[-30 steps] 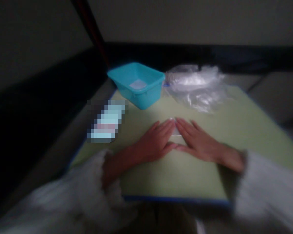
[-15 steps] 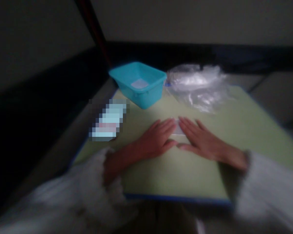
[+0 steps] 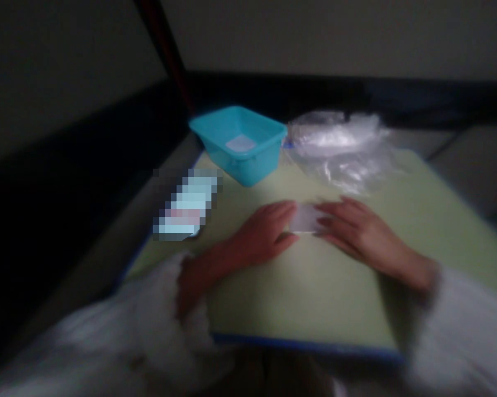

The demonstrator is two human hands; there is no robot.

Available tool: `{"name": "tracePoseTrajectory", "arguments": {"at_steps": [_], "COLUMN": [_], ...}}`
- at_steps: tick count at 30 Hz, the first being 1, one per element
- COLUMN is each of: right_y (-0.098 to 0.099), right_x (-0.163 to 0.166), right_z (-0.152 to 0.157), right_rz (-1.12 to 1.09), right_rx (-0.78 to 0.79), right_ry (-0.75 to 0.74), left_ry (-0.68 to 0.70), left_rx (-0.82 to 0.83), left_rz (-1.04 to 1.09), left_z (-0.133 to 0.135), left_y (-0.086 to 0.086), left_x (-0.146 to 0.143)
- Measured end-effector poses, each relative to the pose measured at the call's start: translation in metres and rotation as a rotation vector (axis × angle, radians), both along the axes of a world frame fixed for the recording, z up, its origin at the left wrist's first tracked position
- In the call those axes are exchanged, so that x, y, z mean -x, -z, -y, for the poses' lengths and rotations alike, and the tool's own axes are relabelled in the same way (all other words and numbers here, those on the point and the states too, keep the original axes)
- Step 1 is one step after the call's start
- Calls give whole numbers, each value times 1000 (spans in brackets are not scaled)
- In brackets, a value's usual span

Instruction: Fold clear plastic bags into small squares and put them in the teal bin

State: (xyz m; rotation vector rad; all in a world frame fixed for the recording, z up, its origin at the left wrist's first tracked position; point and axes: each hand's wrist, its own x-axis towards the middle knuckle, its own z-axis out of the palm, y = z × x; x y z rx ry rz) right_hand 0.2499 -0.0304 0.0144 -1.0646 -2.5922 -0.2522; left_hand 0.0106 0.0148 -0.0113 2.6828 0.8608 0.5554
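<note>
A small, flat, whitish rectangular piece (image 3: 306, 218) lies on the pale yellow-green tabletop (image 3: 302, 292); whether it is paper or plastic film I cannot make out. At its left edge rests my left hand (image 3: 269, 230), open, with the fingers stretched out and the thumb apart below them. My right hand (image 3: 360, 230) is open over the piece's right end, its fingers spread and slightly blurred. Part of the piece is hidden under the fingertips.
A turquoise plastic basket (image 3: 252, 168) stands at the back, with a white flat item (image 3: 240, 144) inside. Clear crumpled plastic bags (image 3: 343, 149) lie to its right. On the left is a phone-like, pixelated bright object (image 3: 190, 204). Blue edging (image 3: 306, 344) borders the table.
My right hand has shifted right and its fingers have spread, uncovering more of the whitish piece. My left hand stays near the left edge. The view has shifted slightly.
</note>
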Motion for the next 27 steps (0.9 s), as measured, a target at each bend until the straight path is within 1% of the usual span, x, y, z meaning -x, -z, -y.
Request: {"name": "tracePoseTrajectory", "arguments": {"at_steps": [3, 8, 12, 17, 19, 21, 24, 27], "right_y": [-1, 1, 0, 3, 4, 1, -7, -15], "right_x": [4, 11, 14, 14, 13, 13, 15, 19], "right_z": [1, 3, 3, 0, 0, 3, 9, 14], "right_rz": [47, 159, 233, 241, 180, 59, -218, -539], "right_rx": [-84, -94, -152, -141, -112, -34, 185, 426], "right_ry": [-58, -67, -87, -103, -99, -77, 11, 119], "left_ry": [-5, -4, -4, 2, -8, -29, -15, 3], "left_rx": [-11, -31, -37, -30, -3, 43, 161, 377], "left_rz": [1, -4, -6, -3, 21, 86, 239, 381], "left_z": [-3, -4, -4, -3, -4, -5, -8, -10], "left_y": [1, 2, 2, 1, 0, -1, -4, -10], "left_x": [0, 0, 0, 0, -1, -1, -2, -3]}}
